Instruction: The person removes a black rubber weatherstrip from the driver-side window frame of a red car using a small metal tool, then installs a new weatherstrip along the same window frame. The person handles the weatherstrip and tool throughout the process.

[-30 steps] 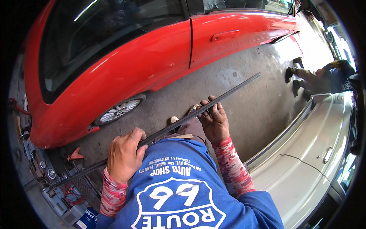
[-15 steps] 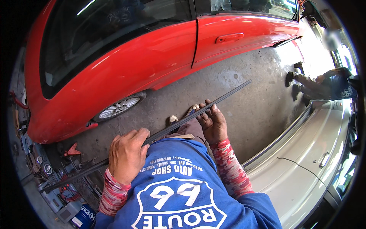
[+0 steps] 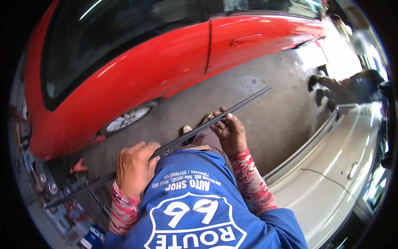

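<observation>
A long, thin black trim strip (image 3: 186, 136) crosses in front of my waist, slanting from the lower left up to the right. My left hand (image 3: 136, 168) is closed over it from above, with the fingers curled around it. My right hand (image 3: 232, 133) grips it farther along, palm up, the thumb and fingers pinching its sides. The strip's right end sticks out past my right hand over the floor. Its other end reaches beyond my left hand toward the clutter at the lower left.
A red car (image 3: 178, 58) stands ahead, its rear wheel (image 3: 129, 118) at the left. On the right is a silver car (image 3: 327, 166). Another person (image 3: 348, 88) is at the far right. A red jack stand (image 3: 78, 166) and tools occupy the left-hand floor.
Both hands keep their hold on the strip and have hardly moved. The whole view has shifted slightly and the cars look blurrier.
</observation>
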Tool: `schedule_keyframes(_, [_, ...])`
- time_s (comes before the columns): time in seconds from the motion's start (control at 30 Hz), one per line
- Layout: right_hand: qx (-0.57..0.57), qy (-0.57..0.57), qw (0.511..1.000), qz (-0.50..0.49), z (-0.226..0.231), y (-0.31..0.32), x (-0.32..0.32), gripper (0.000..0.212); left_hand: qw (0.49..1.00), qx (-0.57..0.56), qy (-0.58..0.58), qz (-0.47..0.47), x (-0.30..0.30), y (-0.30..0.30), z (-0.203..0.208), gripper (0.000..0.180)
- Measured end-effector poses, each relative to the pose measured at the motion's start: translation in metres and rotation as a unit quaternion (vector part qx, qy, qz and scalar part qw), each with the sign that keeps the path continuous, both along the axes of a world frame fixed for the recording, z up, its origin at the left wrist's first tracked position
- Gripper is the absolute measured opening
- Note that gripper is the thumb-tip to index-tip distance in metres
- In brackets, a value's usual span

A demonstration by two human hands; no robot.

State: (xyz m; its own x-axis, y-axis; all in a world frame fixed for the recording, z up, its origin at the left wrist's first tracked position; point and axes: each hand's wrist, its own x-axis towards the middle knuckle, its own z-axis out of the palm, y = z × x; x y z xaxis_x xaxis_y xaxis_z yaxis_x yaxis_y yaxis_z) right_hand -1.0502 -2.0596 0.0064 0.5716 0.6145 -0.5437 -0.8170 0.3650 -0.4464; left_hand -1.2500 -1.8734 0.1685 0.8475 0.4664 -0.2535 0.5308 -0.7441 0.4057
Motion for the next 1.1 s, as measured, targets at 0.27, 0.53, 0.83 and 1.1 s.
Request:
schedule_keyframes(0.27, [0.063, -0.079, 0.994, -0.050, 0.022, -0.011, 0.026, 0.034, 0.984, -0.166, -0.041, -0.041, 0.042, 0.000, -0.026, 0.034])
schedule_keyframes(0.53, [0.122, -0.187, 0.966, -0.126, 0.091, -0.027, 0.118, 0.031, 0.940, -0.326, -0.072, -0.065, 0.138, -0.040, -0.017, 0.029])
schedule_keyframes(0.83, [0.050, -0.320, 0.929, -0.180, 0.148, -0.067, 0.254, 0.030, 0.921, -0.296, -0.202, -0.155, 0.255, -0.077, 0.002, 0.040])
schedule_keyframes(1.1, [0.126, -0.416, 0.895, -0.101, 0.216, -0.036, 0.345, 0.045, 0.953, -0.111, -0.276, -0.062, 0.281, -0.031, 0.067, 0.028])
